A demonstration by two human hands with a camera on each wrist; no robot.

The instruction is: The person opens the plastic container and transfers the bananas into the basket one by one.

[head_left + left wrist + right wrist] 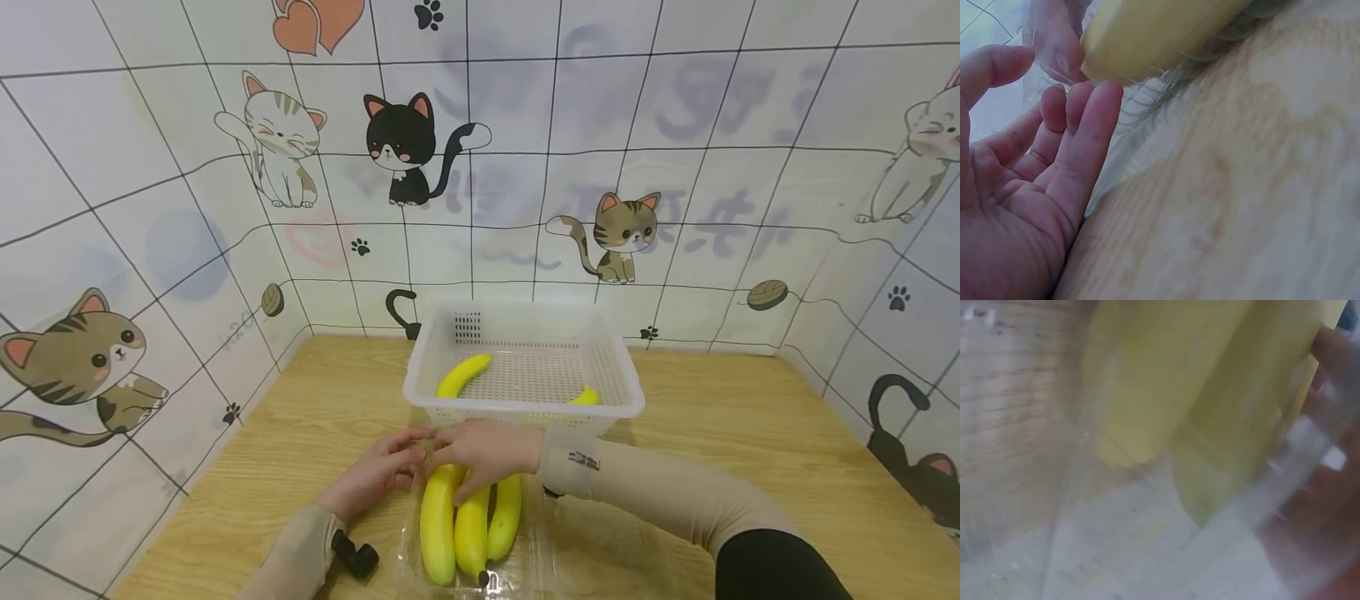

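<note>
Dark print on the right sleeve [576, 461] is too small to read. Three bananas [438, 529] lie in a clear plastic box [534, 546] on the tabletop [360, 400]; two more are in the white basket [525, 407] behind. The left hand [381, 471], loosely spread, touches the box's far left corner; the right hand [486, 450] covers the bananas' far ends, its grip unclear.

No text is legible in any view. Faint violet characters [716, 96] stand blurred on the patterned back wall [517, 187]; pale letters [236, 330] on the left wall [142, 112] are too faint to decipher; a dark inscription [583, 460] on the light right cuff [558, 479] is too small to read.
</note>
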